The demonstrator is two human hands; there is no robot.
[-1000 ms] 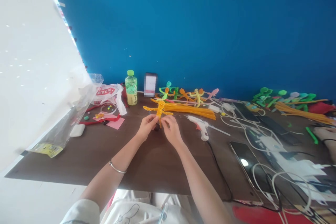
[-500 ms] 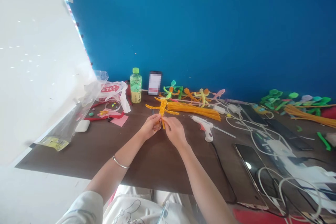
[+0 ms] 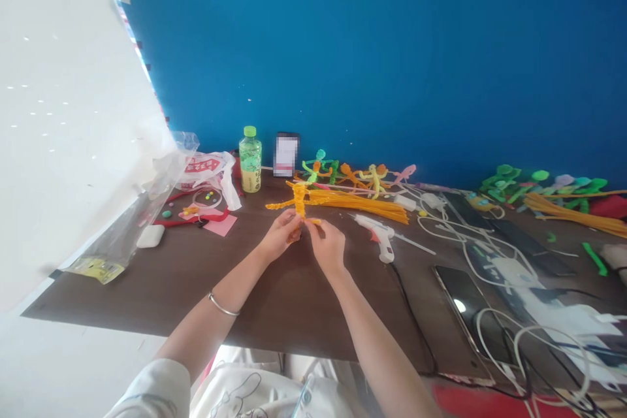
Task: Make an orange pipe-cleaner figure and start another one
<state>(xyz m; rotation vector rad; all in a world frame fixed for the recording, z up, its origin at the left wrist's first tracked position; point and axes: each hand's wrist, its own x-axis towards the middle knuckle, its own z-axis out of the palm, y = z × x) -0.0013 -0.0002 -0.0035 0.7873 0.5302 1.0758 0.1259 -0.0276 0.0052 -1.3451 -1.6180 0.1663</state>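
Note:
Between my hands, above the dark table (image 3: pixel 206 287), is an orange pipe-cleaner figure (image 3: pixel 299 199) with a coiled body and limbs sticking out to the sides. The fingers of my left hand (image 3: pixel 283 235) close on its lower end from the left. My right hand (image 3: pixel 326 241) pinches the same lower end from the right, and a short orange tip shows by its fingers. Behind the figure lies a bundle of orange pipe cleaners (image 3: pixel 365 206). To the right of my right hand is a white glue gun (image 3: pixel 379 235) with a glue stick in it.
A green-capped bottle (image 3: pixel 250 160) and a propped phone (image 3: pixel 286 155) stand at the back. Finished pipe-cleaner figures (image 3: pixel 376 179) lie along the wall. Another phone (image 3: pixel 473 313) and tangled white cables (image 3: pixel 529 333) lie at right. A white case (image 3: pixel 150 236) and plastic bags (image 3: pixel 208 170) are at left.
The orange figure has turned a little in my hands. My right fingers have shifted at its lower end, where the strand that pointed down now points sideways. The view has moved slightly.

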